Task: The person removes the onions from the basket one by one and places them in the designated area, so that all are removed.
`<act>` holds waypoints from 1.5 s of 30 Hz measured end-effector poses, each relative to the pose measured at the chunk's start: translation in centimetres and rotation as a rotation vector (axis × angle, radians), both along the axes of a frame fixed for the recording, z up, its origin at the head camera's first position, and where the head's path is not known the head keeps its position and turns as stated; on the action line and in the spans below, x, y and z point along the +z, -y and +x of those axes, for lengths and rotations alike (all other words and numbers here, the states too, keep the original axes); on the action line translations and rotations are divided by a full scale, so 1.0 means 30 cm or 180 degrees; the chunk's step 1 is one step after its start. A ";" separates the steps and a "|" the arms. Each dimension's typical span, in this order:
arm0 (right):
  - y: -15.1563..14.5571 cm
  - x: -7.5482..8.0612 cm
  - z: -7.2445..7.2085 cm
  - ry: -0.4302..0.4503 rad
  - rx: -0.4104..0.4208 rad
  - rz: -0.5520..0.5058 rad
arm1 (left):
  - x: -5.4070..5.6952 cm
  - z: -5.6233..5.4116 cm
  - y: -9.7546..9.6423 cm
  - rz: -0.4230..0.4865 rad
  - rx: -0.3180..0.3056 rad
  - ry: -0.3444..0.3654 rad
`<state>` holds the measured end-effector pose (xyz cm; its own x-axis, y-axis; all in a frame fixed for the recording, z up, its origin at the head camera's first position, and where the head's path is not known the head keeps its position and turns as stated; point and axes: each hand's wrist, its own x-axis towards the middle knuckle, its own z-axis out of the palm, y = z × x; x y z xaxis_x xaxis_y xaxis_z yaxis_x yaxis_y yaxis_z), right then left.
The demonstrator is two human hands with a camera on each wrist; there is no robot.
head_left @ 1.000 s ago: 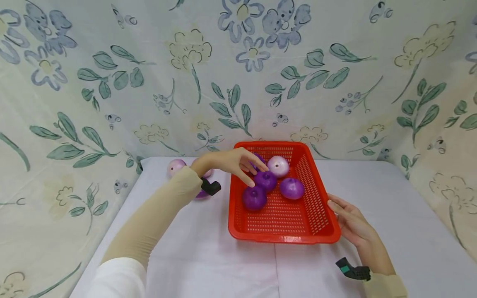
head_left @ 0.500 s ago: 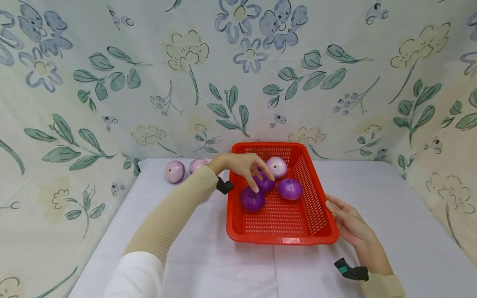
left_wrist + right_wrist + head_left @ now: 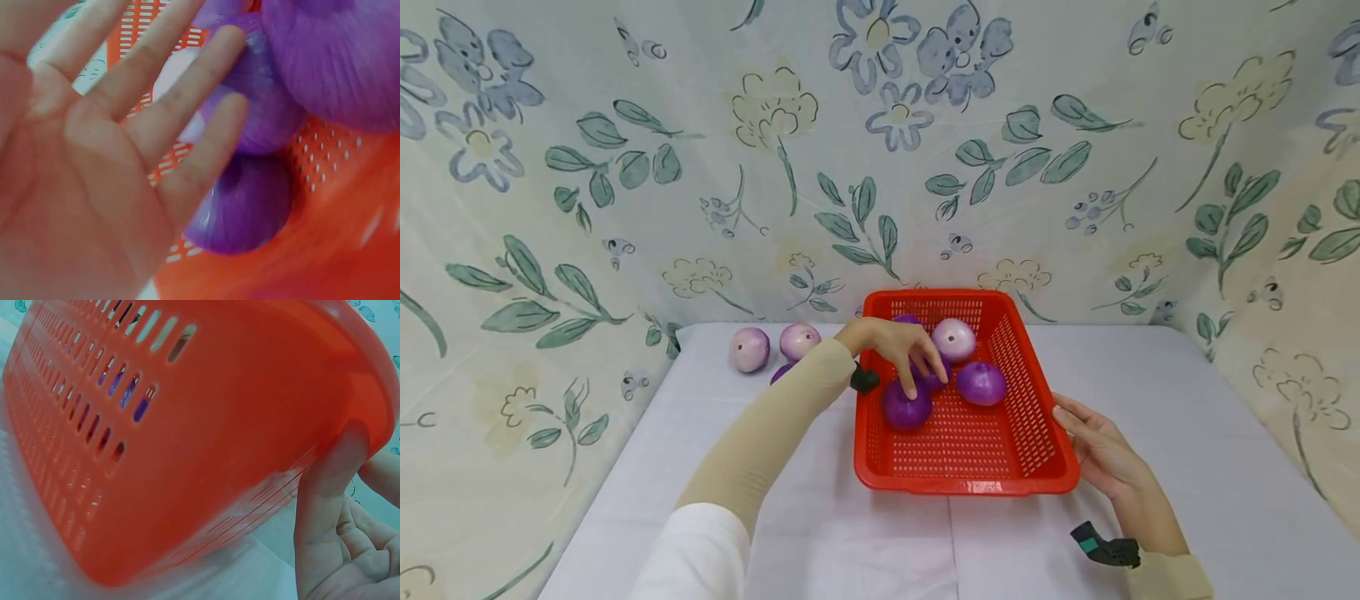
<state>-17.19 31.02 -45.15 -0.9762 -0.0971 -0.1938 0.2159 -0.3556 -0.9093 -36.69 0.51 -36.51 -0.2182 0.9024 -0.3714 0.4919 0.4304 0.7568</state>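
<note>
A red perforated plastic basket point(image 3: 966, 486) holds several onions. Purple onions point(image 3: 907, 414) lie in its left and middle part, with a pale pink onion point(image 3: 953, 340) behind them. Over the left ones hovers my left hand point(image 3: 897, 340), fingers spread and pointing down; whether a fingertip touches the front onion I cannot tell. In the left wrist view the palm shows bare beside purple onions point(image 3: 244, 209), the fingers nearly straight. My right hand point(image 3: 1108, 458) grips the basket's right rim near the front corner, and the right wrist view shows a finger point(image 3: 340, 462) against the rim.
Two pale pink onions point(image 3: 749, 349) sit on the white-covered table point(image 3: 820, 517) at the back left. A purple onion point(image 3: 780, 371) beside them is mostly behind my left sleeve. Floral cloth point(image 3: 715, 208) hangs close behind the table and along its sides.
My left hand has moved slightly right and lower over the onions in the basket. Its forearm has shifted right, uncovering the pale onions on the table. The right hand keeps its grip.
</note>
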 end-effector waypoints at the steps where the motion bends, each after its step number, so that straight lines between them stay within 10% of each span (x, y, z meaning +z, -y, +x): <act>1: 0.000 0.000 0.000 -0.0001 0.0004 -0.0003 | -0.005 0.000 -0.001 -0.0015 0.0001 0.0007; 21: 0.003 0.001 0.001 -0.0016 0.0047 -0.0107 | -0.046 0.008 -0.014 -0.0407 0.0117 0.0418; 45: -0.004 -0.004 -0.002 -0.0039 0.0115 -0.0192 | -0.050 0.014 -0.028 -0.0997 0.0022 0.0124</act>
<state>-17.24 31.13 -45.27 -0.9741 -0.1436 -0.1746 0.2186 -0.4021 -0.8891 -36.27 1.33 -38.01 -0.2041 0.7414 -0.6392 0.4613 0.6488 0.6052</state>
